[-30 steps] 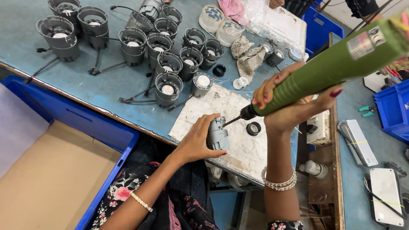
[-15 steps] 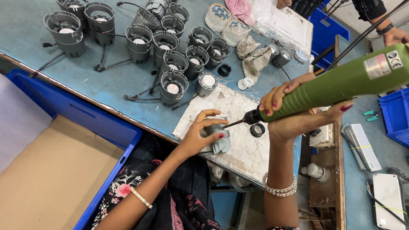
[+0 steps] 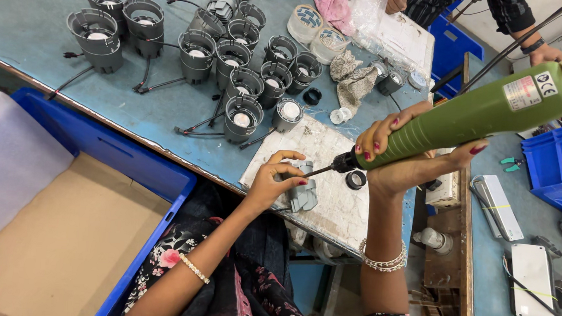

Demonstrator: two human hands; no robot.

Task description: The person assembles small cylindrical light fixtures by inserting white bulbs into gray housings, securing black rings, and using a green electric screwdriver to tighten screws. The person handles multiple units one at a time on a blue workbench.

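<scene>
1. Two hands work at a blue desk (image 3: 166, 115): right hand (image 3: 403, 160) wrapped tight around a green electric screwdriver (image 3: 472, 121) bearing white rectangular labels.
2. Left hand (image 3: 273, 183) fingers pinch a small grey part (image 3: 303, 193) on a worn white board (image 3: 330, 200).

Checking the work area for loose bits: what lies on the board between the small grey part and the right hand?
In the head view, a small black ring lies between the grey part and the right hand.
</scene>
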